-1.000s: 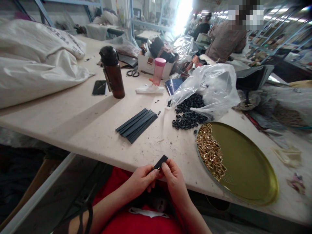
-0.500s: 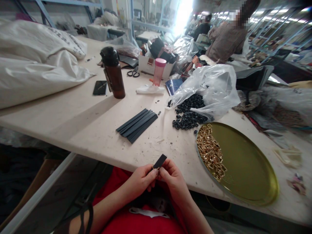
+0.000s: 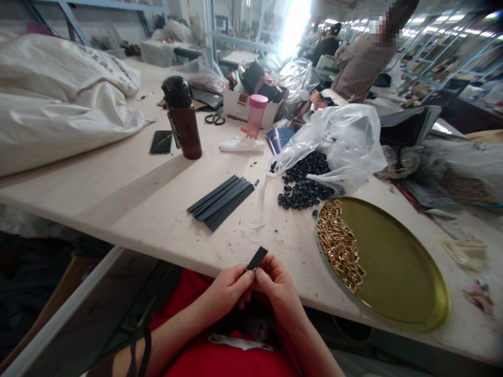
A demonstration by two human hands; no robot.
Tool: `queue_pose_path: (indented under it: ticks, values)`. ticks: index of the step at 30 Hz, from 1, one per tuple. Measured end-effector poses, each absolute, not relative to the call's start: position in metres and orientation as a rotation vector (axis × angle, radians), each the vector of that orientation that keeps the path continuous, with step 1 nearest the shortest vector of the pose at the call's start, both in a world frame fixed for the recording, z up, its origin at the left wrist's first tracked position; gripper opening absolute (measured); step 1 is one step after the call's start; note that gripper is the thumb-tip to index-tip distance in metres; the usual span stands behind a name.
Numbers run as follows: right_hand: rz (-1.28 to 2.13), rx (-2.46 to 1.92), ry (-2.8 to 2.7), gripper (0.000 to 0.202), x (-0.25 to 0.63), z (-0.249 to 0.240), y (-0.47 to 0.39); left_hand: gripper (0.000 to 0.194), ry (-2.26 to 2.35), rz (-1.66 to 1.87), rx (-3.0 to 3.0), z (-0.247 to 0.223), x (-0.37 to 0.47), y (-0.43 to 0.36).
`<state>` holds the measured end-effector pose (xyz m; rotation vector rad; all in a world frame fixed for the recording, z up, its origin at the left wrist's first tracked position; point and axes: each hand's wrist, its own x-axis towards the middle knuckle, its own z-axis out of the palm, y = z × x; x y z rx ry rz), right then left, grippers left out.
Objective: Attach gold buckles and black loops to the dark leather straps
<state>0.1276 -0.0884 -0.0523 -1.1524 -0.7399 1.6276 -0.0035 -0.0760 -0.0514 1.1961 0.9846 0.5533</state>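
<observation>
Close to the table's front edge, my left hand (image 3: 234, 283) and my right hand (image 3: 275, 277) meet, thumbs and fingers pinched together. Between them they grip a short black strap (image 3: 257, 258), whose free end points up and away from me. A bit of gold metal, perhaps a buckle, shows at the thumbs; most of it is hidden by the fingers. Beyond my hands lies a stack of flat black strips (image 3: 222, 201). To the right, gold buckles (image 3: 338, 243) are heaped along the left side of a round gold tray (image 3: 401, 267).
Small black loops (image 3: 304, 188) spill from a clear plastic bag (image 3: 346, 141). Farther back stand a brown bottle (image 3: 186, 123) and a pink bottle (image 3: 256, 118), with a phone (image 3: 161, 142) and scissors (image 3: 215, 119). A white sack (image 3: 58, 104) covers the left. A person (image 3: 361, 65) stands behind.
The strap and my right hand have shifted very slightly, with the grip unchanged. In the background, the standing person's arm and another person's head have moved a little.
</observation>
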Motion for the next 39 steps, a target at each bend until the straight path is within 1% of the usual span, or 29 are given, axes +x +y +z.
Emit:
queue_pose_path:
  ticks: [6, 18, 25, 39]
  values:
    - [1.593, -1.166, -0.754, 0.014, 0.125, -0.051, -0.086, 0.037, 0.988, 0.574, 1.203, -0.048, -0.003, -0.076]
    - [1.649, -1.096, -0.744, 0.016, 0.124, -0.055, -0.088, 0.039, 1.003, 0.578, 1.177, -0.049, 0.001, -0.078]
    - [1.561, -1.146, -0.736, 0.017, 0.123, -0.060, -0.090, 0.039, 1.002, 0.586, 1.188, -0.046, 0.002, -0.079]
    - [1.404, -1.244, -0.887, 0.013, 0.124, -0.070, -0.092, 0.038, 1.001, 0.607, 1.158, -0.044, 0.003, -0.081]
